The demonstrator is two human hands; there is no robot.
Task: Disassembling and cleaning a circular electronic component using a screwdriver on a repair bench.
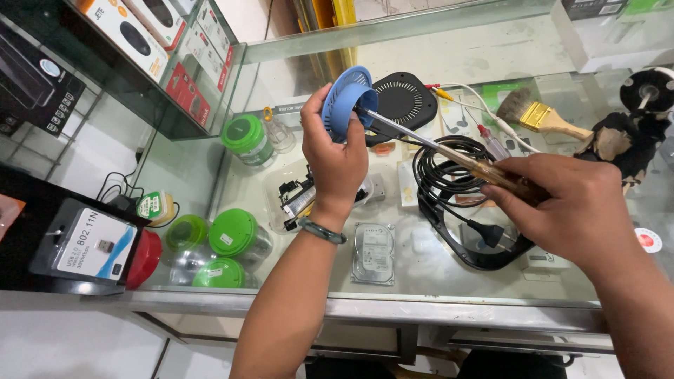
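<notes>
Blue fan cover (345, 100): light, thin plastic grille, likely brittle; held above the glass counter (428, 270). Your left hand (335, 158) clasps its rim, wrist upright. Screwdriver (449, 151): stiff, slim; your right hand (569, 203) closes around the amber handle, tip at the cover's centre.

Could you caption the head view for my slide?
Left hand holds a blue fan guard; right hand drives a screwdriver into it.

fan cover (345, 100): light blue, top middle
screwdriver (449, 151): see-through brown handle, silver shaft
jar lids (232, 231): bright green, lower left
cable (442, 168): black, coiled, middle
brush (540, 118): gold band, tan handle, upper right
wrist band (321, 231): dark green
</notes>
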